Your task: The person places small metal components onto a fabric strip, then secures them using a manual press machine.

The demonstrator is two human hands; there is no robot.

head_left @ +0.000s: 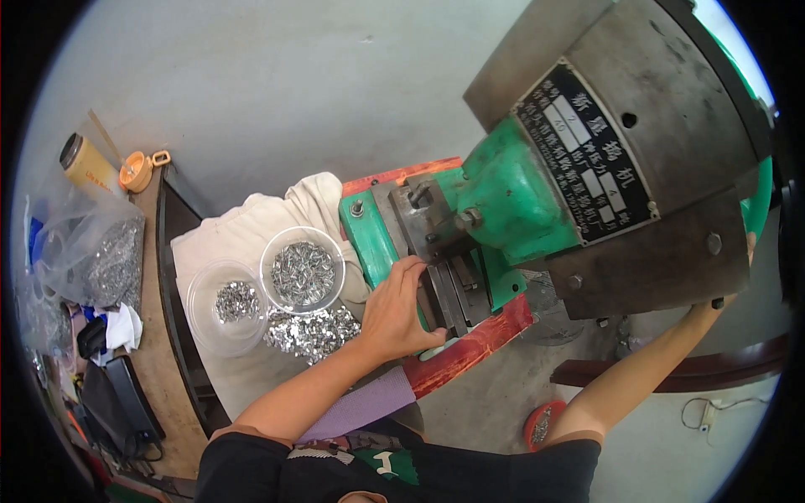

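Note:
My left hand (390, 318) grips the near side of a dark steel die block (455, 295) on the bed of a green bench press (511, 193). Its thumb and forefinger reach around the block's two ends; whatever lies under the fingers is hidden. Above the block hangs the press's ram, with a bolted steel plate (419, 220) beside it. My right forearm (662, 360) runs up along the right side of the press housing (646, 277). The housing covers most of my right hand, so its fingers do not show.
Left of the press, beige cloth carries a clear tub (303, 268) of small metal parts, another clear tub (201, 310) and a loose pile of shiny pieces (314, 334). A wooden desk (163, 335) holds plastic bags and a yellow bottle (88, 163). A red bowl (543, 423) sits low at right.

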